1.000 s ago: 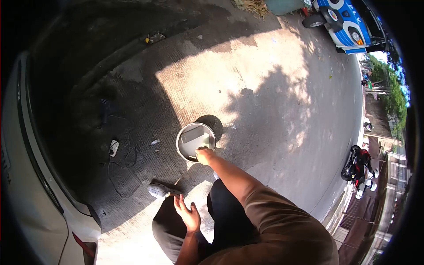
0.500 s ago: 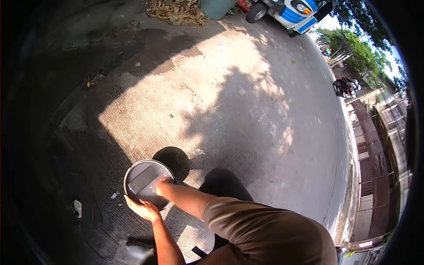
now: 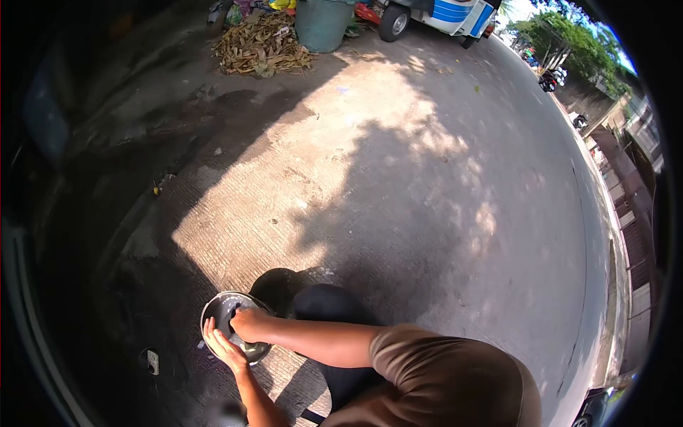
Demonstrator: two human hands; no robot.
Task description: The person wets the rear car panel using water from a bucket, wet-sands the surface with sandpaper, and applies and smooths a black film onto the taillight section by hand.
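Observation:
A round container [image 3: 212, 307] with a pale rim, like a bucket or basin, stands on the ground at the lower left. Inside it is grey, with pale specks. My right hand [image 3: 249, 324] reaches in, its fingers closed around something dark that I cannot make out. Across the near-left rim lies my left hand [image 3: 225, 346], fingers stretched out and touching the container. Whatever sits beneath my hands in the container is mostly hidden.
A white power socket [image 3: 153, 361] lies left of the container. Behind it is a dark round patch [image 3: 276, 286]. Further off are a dry leaf pile [image 3: 260, 44], a green bin [image 3: 324, 27] and a parked blue-and-white vehicle [image 3: 452, 11]. Motorcycles [image 3: 551, 78] stand across the road.
My view has tilted up, so the container sits lower. My left hand has shifted from beneath the rim onto it. The grey rectangular piece seen earlier inside no longer shows plainly.

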